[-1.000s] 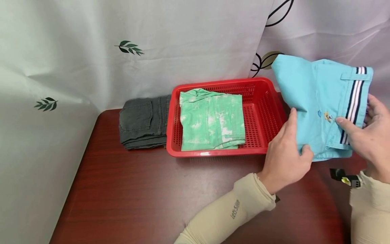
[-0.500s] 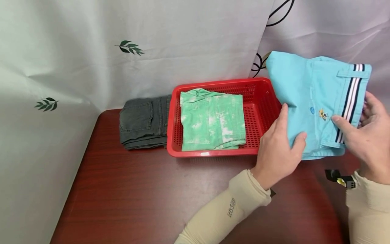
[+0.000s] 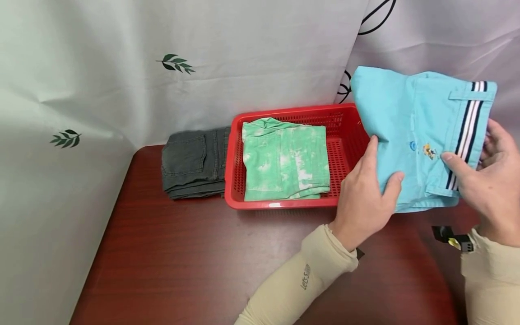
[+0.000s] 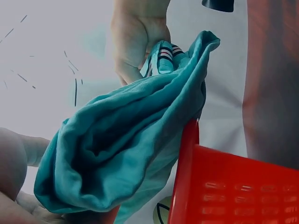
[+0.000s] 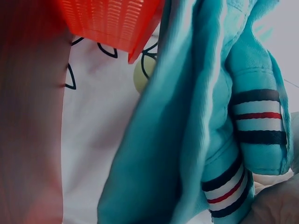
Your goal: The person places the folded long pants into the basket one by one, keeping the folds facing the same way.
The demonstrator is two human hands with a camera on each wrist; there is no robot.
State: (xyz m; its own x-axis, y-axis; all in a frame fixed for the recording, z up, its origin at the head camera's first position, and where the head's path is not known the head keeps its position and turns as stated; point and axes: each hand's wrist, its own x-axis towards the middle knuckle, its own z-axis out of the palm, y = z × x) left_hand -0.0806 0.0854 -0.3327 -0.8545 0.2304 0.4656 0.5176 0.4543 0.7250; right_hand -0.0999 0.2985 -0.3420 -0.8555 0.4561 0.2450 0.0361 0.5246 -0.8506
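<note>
A folded pair of turquoise pants (image 3: 398, 108) with a striped waistband and a small embroidered motif is held up over the right end of the red basket (image 3: 335, 155). My right hand (image 3: 493, 180) grips the waistband end, thumb on top and the other fingers behind the cloth. At the opposite, folded end, my left hand (image 3: 363, 198) holds the pants, its index finger and thumb visible against the fabric. In the left wrist view, the layered folds of the pants (image 4: 121, 140) face the camera. Two striped waistband parts of the pants (image 5: 173, 121) show in the right wrist view.
Folded green-and-white tie-dye pants (image 3: 280, 162) lie in the basket's left part. Folded dark grey jeans (image 3: 184, 155) sit left of the basket on the reddish-brown table (image 3: 195, 253). A white curtain (image 3: 264, 54) with leaf prints hangs behind.
Both hands have moved slightly left with the turquoise pants, whose folded end now covers more of the basket's right side. The basket and other clothes have stayed in place.
</note>
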